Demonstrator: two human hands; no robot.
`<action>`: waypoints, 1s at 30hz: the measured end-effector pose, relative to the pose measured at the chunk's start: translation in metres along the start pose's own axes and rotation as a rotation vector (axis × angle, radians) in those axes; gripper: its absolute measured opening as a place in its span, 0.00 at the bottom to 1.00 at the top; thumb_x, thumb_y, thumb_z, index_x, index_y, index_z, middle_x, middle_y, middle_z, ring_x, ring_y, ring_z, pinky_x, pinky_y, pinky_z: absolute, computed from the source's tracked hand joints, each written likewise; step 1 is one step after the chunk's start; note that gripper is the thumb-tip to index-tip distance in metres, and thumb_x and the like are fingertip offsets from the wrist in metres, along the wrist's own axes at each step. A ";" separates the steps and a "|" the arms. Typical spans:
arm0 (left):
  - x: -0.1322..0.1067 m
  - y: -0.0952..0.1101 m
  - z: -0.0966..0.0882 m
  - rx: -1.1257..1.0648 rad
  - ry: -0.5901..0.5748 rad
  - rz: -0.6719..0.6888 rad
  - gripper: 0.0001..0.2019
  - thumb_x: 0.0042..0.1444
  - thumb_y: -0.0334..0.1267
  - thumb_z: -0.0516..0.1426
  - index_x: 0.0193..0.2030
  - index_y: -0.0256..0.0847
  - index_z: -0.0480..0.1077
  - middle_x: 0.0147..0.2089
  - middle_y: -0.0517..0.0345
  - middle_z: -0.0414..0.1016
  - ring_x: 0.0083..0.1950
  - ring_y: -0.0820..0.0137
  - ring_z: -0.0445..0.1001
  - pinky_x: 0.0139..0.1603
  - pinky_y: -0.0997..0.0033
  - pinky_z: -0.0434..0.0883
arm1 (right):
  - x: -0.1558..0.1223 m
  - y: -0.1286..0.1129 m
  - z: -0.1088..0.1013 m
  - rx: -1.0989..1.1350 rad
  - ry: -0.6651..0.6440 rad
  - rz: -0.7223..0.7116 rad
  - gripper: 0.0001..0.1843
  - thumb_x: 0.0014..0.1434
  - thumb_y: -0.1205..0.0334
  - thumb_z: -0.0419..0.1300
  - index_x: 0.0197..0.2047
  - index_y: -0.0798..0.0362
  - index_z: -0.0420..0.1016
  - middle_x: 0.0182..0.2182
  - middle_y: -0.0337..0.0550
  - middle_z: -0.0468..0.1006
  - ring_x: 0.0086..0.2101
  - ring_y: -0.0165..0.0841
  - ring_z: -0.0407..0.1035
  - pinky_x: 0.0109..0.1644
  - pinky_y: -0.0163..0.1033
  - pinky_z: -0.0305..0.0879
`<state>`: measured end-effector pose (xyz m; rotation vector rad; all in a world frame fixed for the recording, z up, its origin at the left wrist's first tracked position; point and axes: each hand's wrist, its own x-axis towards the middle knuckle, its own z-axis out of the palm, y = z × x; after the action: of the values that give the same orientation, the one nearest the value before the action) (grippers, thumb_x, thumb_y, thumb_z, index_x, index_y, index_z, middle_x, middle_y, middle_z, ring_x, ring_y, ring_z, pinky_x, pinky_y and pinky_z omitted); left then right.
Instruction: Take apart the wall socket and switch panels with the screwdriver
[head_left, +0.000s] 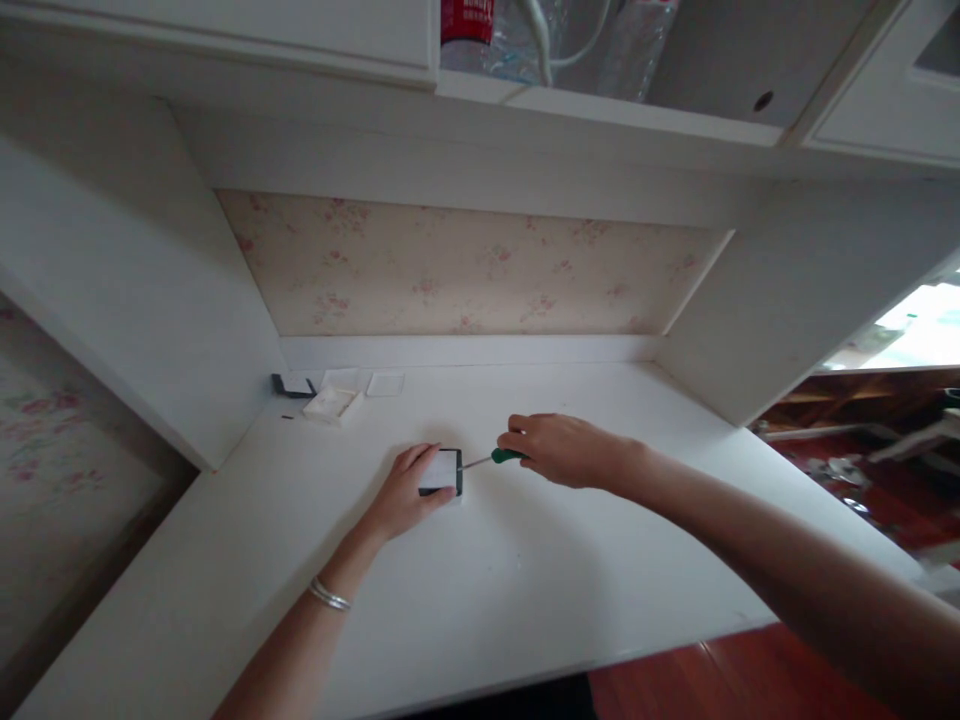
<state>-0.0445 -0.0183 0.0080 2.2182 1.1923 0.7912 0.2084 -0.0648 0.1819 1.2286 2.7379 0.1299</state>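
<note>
A small square box-like part (pixel 448 470), dark-framed with a white face, lies on the white desk (pixel 525 580). My left hand (pixel 405 490) rests over its left side with fingers curled on it, holding it down. My right hand (pixel 555 447) is closed round a green-handled screwdriver (pixel 504 456). The thin metal shaft points left and its tip meets the right edge of the part.
Small white square pieces (pixel 385 384), a shallow white tray-like part (pixel 331 404) and a dark small piece (pixel 291 385) lie at the desk's back left corner. Cabinet side walls close in left and right. Overhead is a shelf with a bottle (pixel 466 22).
</note>
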 end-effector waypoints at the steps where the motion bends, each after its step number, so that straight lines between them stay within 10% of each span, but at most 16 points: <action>1: 0.001 -0.001 0.000 0.008 -0.004 0.004 0.32 0.49 0.49 0.59 0.61 0.44 0.58 0.62 0.52 0.57 0.63 0.58 0.54 0.64 0.58 0.53 | -0.001 -0.004 0.001 -0.038 0.003 -0.005 0.11 0.60 0.67 0.52 0.45 0.52 0.70 0.38 0.46 0.72 0.33 0.34 0.69 0.34 0.36 0.60; 12: 0.012 0.002 -0.008 0.039 -0.110 0.023 0.34 0.46 0.50 0.61 0.60 0.49 0.60 0.57 0.52 0.60 0.58 0.57 0.58 0.61 0.58 0.56 | 0.004 0.007 0.008 0.133 0.063 -0.099 0.12 0.62 0.65 0.50 0.44 0.52 0.74 0.37 0.45 0.74 0.36 0.33 0.69 0.40 0.38 0.61; 23: 0.024 0.008 -0.017 0.066 -0.240 0.005 0.33 0.43 0.50 0.62 0.59 0.53 0.62 0.51 0.54 0.61 0.55 0.57 0.60 0.60 0.56 0.55 | -0.021 0.033 0.091 0.767 0.137 0.160 0.16 0.58 0.56 0.56 0.49 0.49 0.74 0.40 0.41 0.77 0.38 0.32 0.70 0.41 0.35 0.63; 30: 0.026 0.013 -0.019 0.070 -0.248 0.033 0.32 0.43 0.49 0.63 0.57 0.52 0.63 0.51 0.53 0.63 0.54 0.58 0.61 0.60 0.55 0.54 | -0.025 0.027 0.103 0.889 0.115 0.213 0.18 0.57 0.55 0.56 0.50 0.48 0.74 0.39 0.40 0.77 0.36 0.34 0.70 0.40 0.36 0.64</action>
<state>-0.0388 0.0008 0.0371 2.3179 1.0798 0.4754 0.2612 -0.0632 0.0857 1.7158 2.8055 -1.1364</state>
